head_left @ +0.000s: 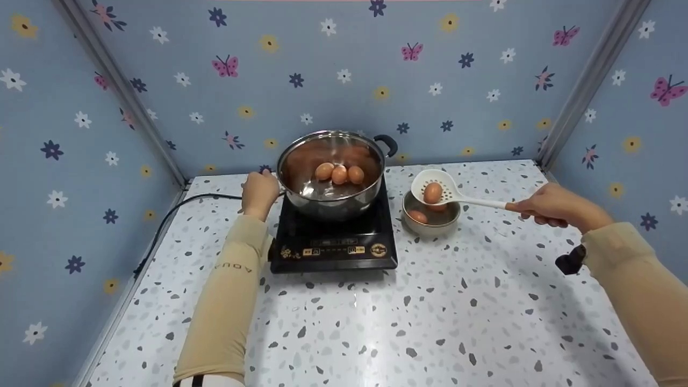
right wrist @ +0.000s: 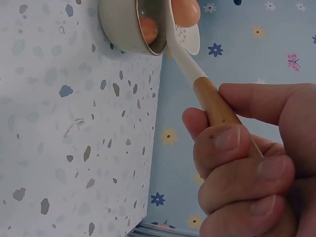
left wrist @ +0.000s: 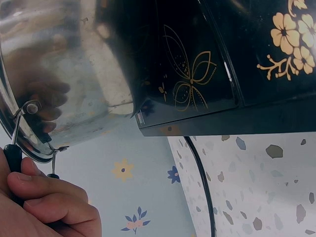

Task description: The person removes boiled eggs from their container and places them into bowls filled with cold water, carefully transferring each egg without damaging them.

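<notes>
My left hand (head_left: 260,194) grips the black side handle (left wrist: 13,159) of a steel pot (head_left: 336,208). Inside the pot, three brown eggs (head_left: 339,174) lie close together. On the right, my right hand (head_left: 561,206) holds a white slotted ladle (head_left: 481,202), fingers curled round its wooden handle (right wrist: 213,101). One brown egg (head_left: 433,193) sits in the ladle's bowl, which is over the far part of a small metal bowl (head_left: 430,230). Below it, an egg (head_left: 417,216) shows in the metal bowl, and another is partly hidden by the ladle.
The pot stands on a black induction cooker (head_left: 333,263), whose cord (head_left: 177,207) runs off to the left. A speckled white tabletop (head_left: 387,322) carries everything. Flowered blue panels (head_left: 333,97) enclose the back and both sides. The pot's other handle (head_left: 388,144) points right.
</notes>
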`<state>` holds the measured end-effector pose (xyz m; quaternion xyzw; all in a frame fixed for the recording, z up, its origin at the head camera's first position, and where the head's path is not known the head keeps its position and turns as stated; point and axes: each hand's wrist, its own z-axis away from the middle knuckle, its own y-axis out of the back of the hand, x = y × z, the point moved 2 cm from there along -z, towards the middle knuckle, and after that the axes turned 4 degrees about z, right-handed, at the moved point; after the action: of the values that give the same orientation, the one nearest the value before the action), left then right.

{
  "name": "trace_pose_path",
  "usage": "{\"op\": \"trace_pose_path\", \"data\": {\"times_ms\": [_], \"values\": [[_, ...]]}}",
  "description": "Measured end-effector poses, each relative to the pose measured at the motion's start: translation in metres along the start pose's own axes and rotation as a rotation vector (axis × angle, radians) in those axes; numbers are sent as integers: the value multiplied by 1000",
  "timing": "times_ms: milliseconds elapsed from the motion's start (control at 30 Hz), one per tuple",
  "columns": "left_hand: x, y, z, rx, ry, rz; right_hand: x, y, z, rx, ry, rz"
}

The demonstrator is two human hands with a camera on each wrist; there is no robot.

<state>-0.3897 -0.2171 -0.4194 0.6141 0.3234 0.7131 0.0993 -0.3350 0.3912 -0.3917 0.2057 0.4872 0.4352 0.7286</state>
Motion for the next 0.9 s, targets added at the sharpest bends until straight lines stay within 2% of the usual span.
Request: {"op": "trace_pose_path", "data": {"times_ms": [267,600,900], "values": [[1,-2,3,12,-31,2,4,-2,2,-2,-20,24],[0,-3,3,5,-8,9,3,-7,8,2,-9,66],[1,-1,2,-8,1,14,-8,-5,13,53,12,141]]}}
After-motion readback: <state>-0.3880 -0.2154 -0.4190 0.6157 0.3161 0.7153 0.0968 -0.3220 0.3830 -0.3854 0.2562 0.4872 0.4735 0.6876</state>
